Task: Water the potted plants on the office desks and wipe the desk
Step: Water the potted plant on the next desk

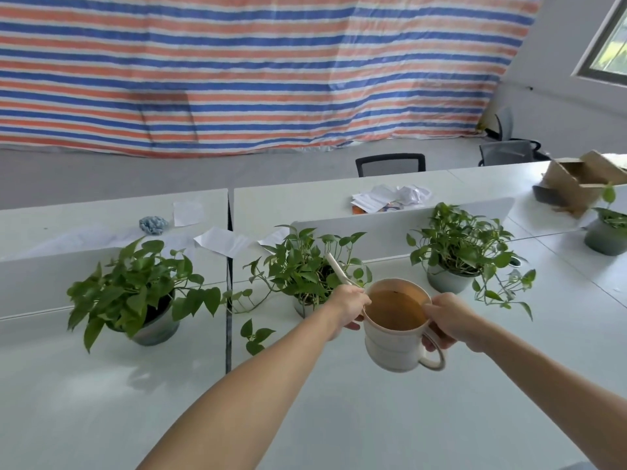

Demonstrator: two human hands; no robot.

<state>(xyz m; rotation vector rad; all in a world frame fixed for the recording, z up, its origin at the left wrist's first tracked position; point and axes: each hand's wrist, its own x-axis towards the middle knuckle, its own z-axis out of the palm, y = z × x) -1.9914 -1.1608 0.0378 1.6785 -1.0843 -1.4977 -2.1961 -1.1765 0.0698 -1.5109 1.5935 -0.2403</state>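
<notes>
A cream watering can [393,347] with a long thin spout hangs above the white desk [339,418]. It holds brownish water. My right hand [448,322] grips its handle and rim on the right side. My left hand [349,308] grips the can's left side at the base of the spout. The spout points up and left into the leaves of the middle potted plant [305,269]. Another potted plant [142,296] stands at the left and a third potted plant [458,252] at the right.
A low white divider [390,222] runs behind the plants. Beyond it lie loose papers [390,198], a blue-grey cloth [153,224] and a cardboard box [580,181]. A further small potted plant [607,228] stands at the far right. Office chairs [390,164] stand behind the desks.
</notes>
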